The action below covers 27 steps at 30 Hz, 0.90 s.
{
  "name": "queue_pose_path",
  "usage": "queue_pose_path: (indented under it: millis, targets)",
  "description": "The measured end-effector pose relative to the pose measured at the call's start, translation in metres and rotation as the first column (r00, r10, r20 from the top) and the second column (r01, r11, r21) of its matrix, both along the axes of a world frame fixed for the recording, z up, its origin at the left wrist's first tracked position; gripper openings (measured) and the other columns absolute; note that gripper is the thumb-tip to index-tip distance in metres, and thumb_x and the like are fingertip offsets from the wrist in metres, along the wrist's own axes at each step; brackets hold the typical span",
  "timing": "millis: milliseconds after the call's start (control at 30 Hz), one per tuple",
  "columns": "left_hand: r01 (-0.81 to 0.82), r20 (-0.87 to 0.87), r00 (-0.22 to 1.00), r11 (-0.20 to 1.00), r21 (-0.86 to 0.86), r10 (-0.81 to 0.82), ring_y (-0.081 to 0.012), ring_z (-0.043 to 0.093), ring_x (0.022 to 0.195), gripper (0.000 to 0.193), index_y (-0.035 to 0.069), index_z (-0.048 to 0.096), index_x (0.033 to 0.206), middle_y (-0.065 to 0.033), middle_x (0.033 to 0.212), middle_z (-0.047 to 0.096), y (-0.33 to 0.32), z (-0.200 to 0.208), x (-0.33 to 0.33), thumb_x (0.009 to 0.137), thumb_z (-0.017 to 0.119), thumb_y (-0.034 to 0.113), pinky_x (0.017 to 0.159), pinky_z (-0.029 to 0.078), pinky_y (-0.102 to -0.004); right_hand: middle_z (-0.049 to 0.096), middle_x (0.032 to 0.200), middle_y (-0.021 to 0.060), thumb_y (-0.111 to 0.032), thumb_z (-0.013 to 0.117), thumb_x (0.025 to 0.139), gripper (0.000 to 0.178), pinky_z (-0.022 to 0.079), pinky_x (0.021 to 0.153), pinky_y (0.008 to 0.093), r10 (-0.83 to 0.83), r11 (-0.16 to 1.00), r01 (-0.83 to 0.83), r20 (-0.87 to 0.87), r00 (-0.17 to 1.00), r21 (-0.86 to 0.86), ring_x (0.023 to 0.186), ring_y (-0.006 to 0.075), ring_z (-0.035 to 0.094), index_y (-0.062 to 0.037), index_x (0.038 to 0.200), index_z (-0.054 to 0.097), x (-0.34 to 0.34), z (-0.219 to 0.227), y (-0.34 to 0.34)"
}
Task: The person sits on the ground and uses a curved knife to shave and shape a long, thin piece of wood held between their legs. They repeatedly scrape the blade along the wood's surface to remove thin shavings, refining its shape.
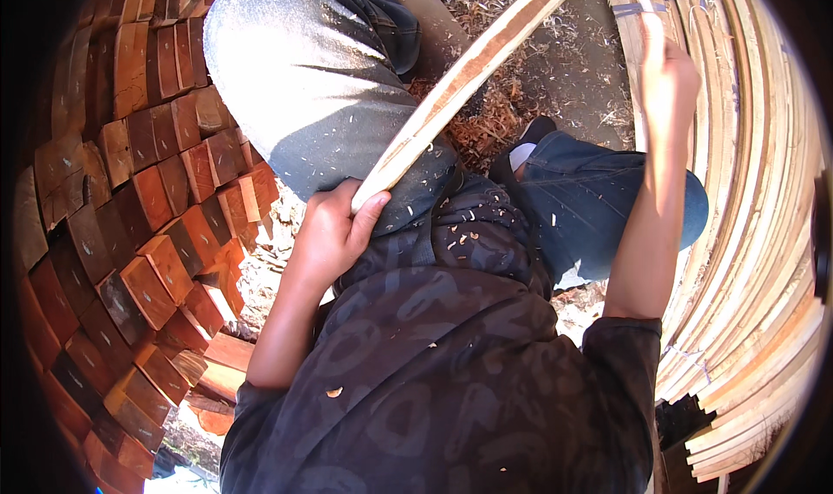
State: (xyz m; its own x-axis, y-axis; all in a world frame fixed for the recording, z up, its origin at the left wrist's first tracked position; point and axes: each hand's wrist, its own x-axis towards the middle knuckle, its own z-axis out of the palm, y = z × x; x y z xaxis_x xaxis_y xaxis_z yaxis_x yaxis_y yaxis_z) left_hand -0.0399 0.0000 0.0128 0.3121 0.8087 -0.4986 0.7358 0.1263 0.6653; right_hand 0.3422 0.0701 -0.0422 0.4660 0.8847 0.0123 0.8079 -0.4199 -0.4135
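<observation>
A long, narrow wooden strip, pale with a reddish-brown band, slants from my lap up past the top edge of the view. My left hand is closed around its lower end, thumb lying along the wood. Over at the upper right, my right hand is raised with its fingers curled, close to the stacked pale slats. Something thin and pale sticks up from it in bright light, and its kind cannot be made out. The strip's far end is out of view.
Reddish-brown wood blocks are piled at the left. Long pale slats, some bound with a purplish tie, are stacked at the right. Wood shavings cover the ground between my legs, and bits lie on my clothes.
</observation>
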Motion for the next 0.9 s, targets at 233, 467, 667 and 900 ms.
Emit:
queue_pose_path:
  millis: [233, 467, 667, 900]
  targets:
    - [-0.105, 0.076, 0.989, 0.964, -0.245, 0.127, -0.0085, 0.044, 0.059, 0.037, -0.008, 0.062, 0.083, -0.0072, 0.055, 0.050, 0.010, 0.005, -0.015, 0.094, 0.061, 0.027, 0.054, 0.041, -0.0308, 0.044, 0.054, 0.0041, -0.054, 0.047, 0.095, 0.067, 0.033, 0.051, 0.0302, -0.361, 0.930, 0.360, 0.003, 0.933, -0.070, 0.052, 0.0127, 0.041, 0.0026, 0.061, 0.055, 0.137, 0.021, -0.070]
    - [-0.145, 0.103, 0.975, 0.918, -0.369, 0.195, -0.0070, 0.040, 0.058, 0.043, -0.005, 0.058, 0.073, 0.0007, 0.057, 0.046, 0.014, 0.000, -0.018, 0.095, 0.060, 0.032, 0.051, 0.037, -0.0277, 0.038, 0.053, 0.0052, -0.044, 0.054, 0.095, 0.057, 0.034, 0.051, 0.0323, -0.171, 0.985, 0.170, -0.107, 0.979, -0.014, 0.054, 0.0127, 0.035, 0.0065, 0.070, 0.057, 0.023, -0.007, -0.078]
    - [-0.117, 0.160, 0.968, 0.909, -0.399, 0.194, -0.0059, 0.048, 0.055, 0.045, 0.000, 0.059, 0.069, 0.0012, 0.059, 0.053, 0.017, 0.004, -0.017, 0.095, 0.058, 0.038, 0.051, 0.039, -0.0238, 0.041, 0.052, 0.0084, -0.043, 0.056, 0.094, 0.049, 0.036, 0.051, 0.0321, -0.029, 0.990, -0.006, -0.245, 0.969, -0.141, 0.052, 0.0141, 0.038, 0.0048, 0.092, 0.068, 0.031, -0.027, -0.077]
    - [-0.108, 0.139, 0.976, 0.932, -0.347, 0.165, -0.0057, 0.047, 0.053, 0.046, 0.003, 0.059, 0.066, 0.0025, 0.057, 0.052, 0.016, 0.001, -0.017, 0.093, 0.060, 0.041, 0.049, 0.037, -0.0235, 0.039, 0.052, 0.0046, -0.046, 0.054, 0.095, 0.053, 0.033, 0.050, 0.0314, -0.013, 0.974, -0.049, -0.270, 0.963, -0.220, 0.052, 0.0121, 0.037, 0.0058, 0.090, 0.068, 0.039, -0.038, -0.076]
